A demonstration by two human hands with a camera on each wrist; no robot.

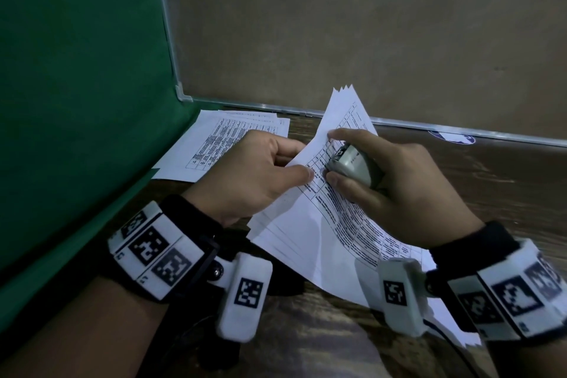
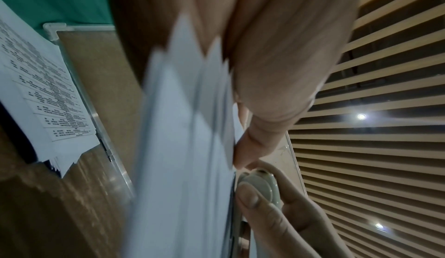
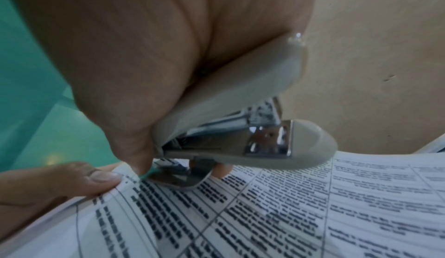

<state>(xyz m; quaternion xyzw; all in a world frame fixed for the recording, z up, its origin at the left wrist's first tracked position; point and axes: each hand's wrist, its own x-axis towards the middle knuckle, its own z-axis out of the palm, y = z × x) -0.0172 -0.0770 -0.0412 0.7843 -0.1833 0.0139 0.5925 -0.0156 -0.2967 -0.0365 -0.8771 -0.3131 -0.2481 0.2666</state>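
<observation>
Curving up from the wooden table point(image 1: 506, 193), the sheaf of printed sheets point(image 1: 306, 248) is pinched at its left edge by the left hand point(image 1: 254, 181), thumb on top. Just beside that thumb, the right hand point(image 1: 408, 193) wraps a grey stapler point(image 1: 352, 167), held against the top page. A second paper pile point(image 1: 221, 144) lies flat behind the left hand, beside the green board point(image 1: 76, 101).
</observation>
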